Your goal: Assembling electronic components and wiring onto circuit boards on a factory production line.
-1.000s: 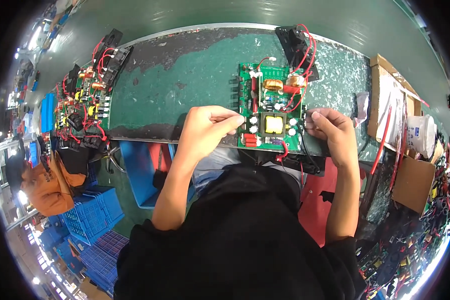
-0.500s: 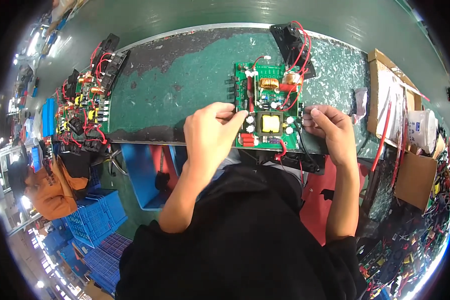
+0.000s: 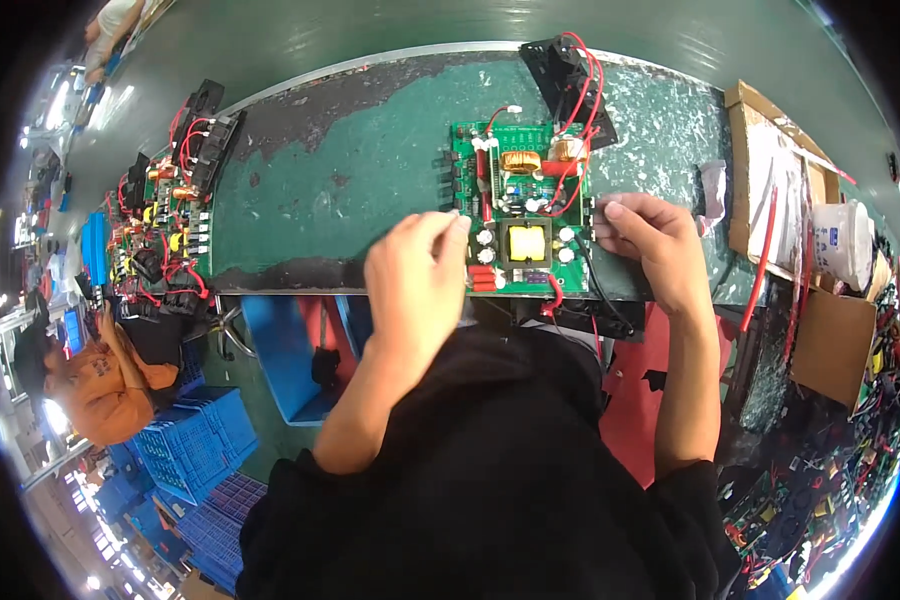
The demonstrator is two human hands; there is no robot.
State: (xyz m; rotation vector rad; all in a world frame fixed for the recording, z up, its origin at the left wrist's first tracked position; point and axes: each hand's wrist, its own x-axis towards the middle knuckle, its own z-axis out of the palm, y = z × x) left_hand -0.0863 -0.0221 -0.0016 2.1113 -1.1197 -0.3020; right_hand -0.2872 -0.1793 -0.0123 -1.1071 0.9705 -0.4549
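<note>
A green circuit board (image 3: 570, 272) lies on the worn green table (image 3: 320, 215), near its front edge. It carries a yellow-wrapped transformer (image 3: 527, 242), copper coils (image 3: 520, 161) and red wires. My left hand (image 3: 415, 285) is at the board's left edge, thumb and forefinger pinched together by the row of black parts there. Opposite it, my right hand (image 3: 660, 245) has its thumb and fingertips closed at the small black parts along the right edge. The fingers hide what exactly each hand pinches. A black bracket (image 3: 570, 85) with red wires sits behind the board.
More wired boards (image 3: 165, 215) are at the table's left end. On the right are a cardboard box (image 3: 745, 170), a white tub (image 3: 840, 245) and red tubing (image 3: 760, 260). Blue crates (image 3: 195, 440) and a person in orange (image 3: 110, 390) are at lower left.
The whole view has shifted slightly, so the board appears a little further left. My left thumb has drawn back from over the board to its left edge. My right hand stays at the right edge.
</note>
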